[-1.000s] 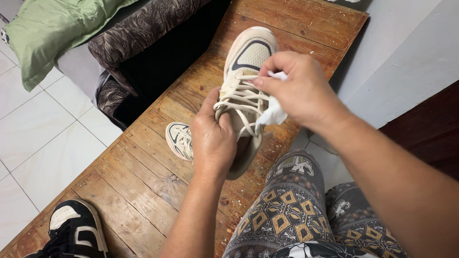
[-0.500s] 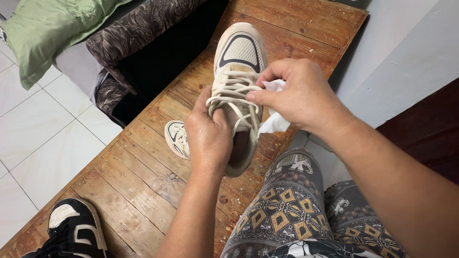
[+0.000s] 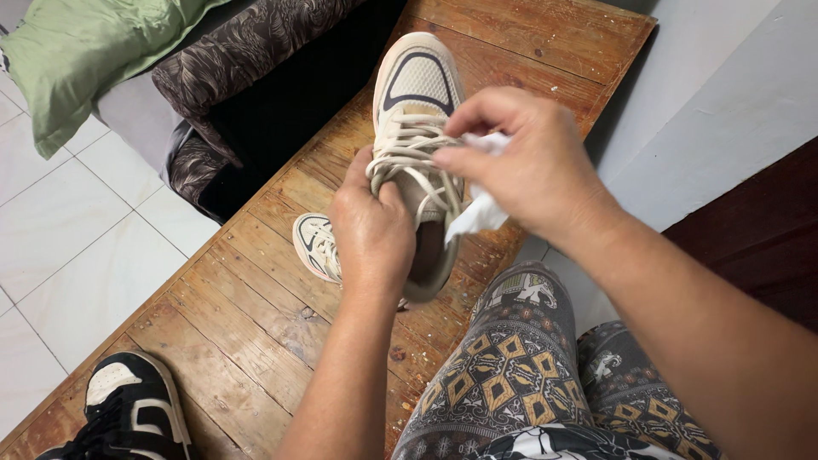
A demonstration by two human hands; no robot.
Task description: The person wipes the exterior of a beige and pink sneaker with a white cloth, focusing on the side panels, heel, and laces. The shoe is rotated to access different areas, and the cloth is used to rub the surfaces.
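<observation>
While the cream sneaker (image 3: 419, 128) is held up over the wooden table (image 3: 256, 315), these are the facts of the scene:

Sneaker: cream with dark trim on the toe cap, loose pale laces, lifted clear of the boards near the table's far end.
Long axis: runs away from the person, toe pointing toward the far edge of the table, heel and opening toward the person's lap.
Left hand (image 3: 373, 234): fingers curled shut around the side of the shoe near the collar, thumb up by the lower laces, bearing its weight.
Right hand (image 3: 524, 166): fingers bent and pinched together on a crumpled white tissue (image 3: 479, 211), fingertips pressed at the laces on the tongue; the tissue's loose end hangs down beside the shoe's opening.
Second cream shoe (image 3: 317, 245): lies on the boards just behind the left hand, mostly hidden by it.
Patterned trousers (image 3: 511, 366): the person's knees, grey with tan diamonds, just below the held sneaker.
Black and white sneaker (image 3: 128, 413): at the table's near left corner, well apart from the hands.
Brown patterned cushion (image 3: 230, 60): against the table's left side, a green pillow (image 3: 94, 51) beyond it.
White tiled floor (image 3: 60, 230): left of the table.
</observation>
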